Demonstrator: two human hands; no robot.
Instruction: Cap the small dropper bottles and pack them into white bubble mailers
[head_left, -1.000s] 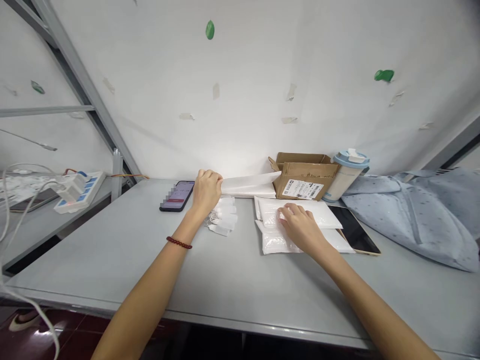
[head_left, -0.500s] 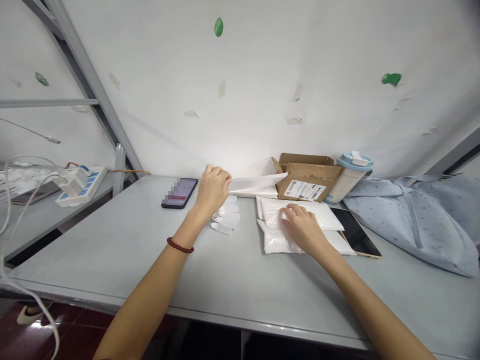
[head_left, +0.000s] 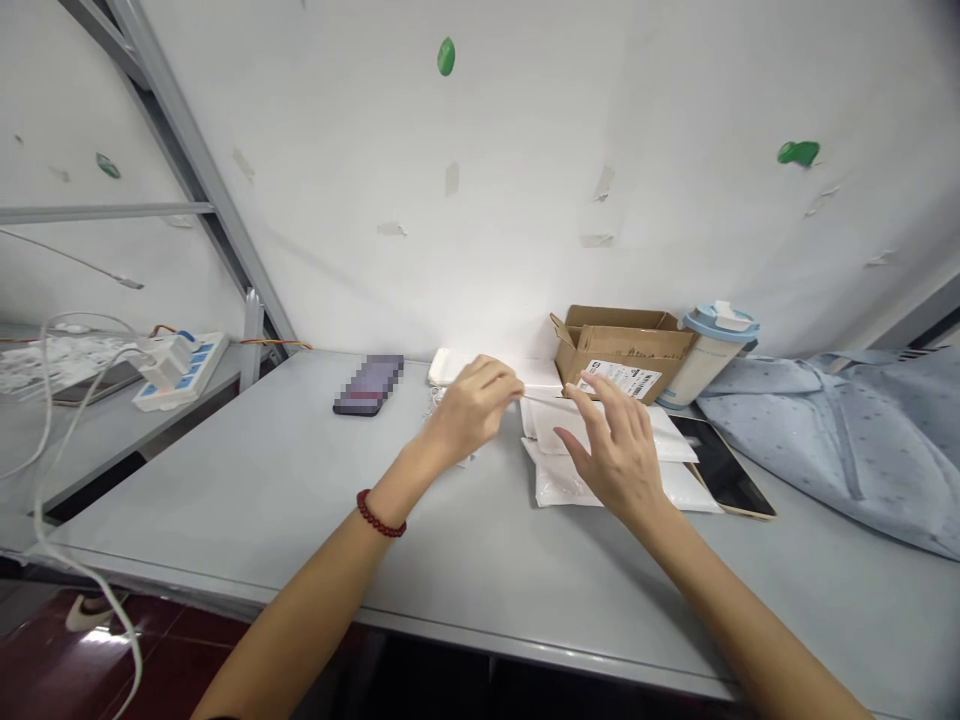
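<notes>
Pinched in my left hand (head_left: 476, 410) is a flat white mailer bag (head_left: 551, 402), seen almost edge-on and stretching right toward my other hand. My right hand (head_left: 619, 450) hovers with thumb and fingers apart at the bag's far end; whether a fingertip touches it I cannot tell. Below lie two stacks of white bubble mailers (head_left: 566, 480), one overlapping the other, partly covered by the right hand. A pile of white mailers (head_left: 446, 365) rests against the wall behind the left hand. White tags with strings (head_left: 437, 397) are mostly hidden under that hand.
An open cardboard box (head_left: 626, 345) and a lidded cup (head_left: 701, 355) stand at the back right. Beside them are a tablet (head_left: 727, 470) and a blue patterned cloth bag (head_left: 825, 430). A phone (head_left: 370, 385) lies left. A power strip (head_left: 184, 372) with cables sits on the neighbouring table.
My left hand has brought the mailer bag right and toward me, off the back pile. My right hand has lifted from the bubble mailers and spread its fingers.
</notes>
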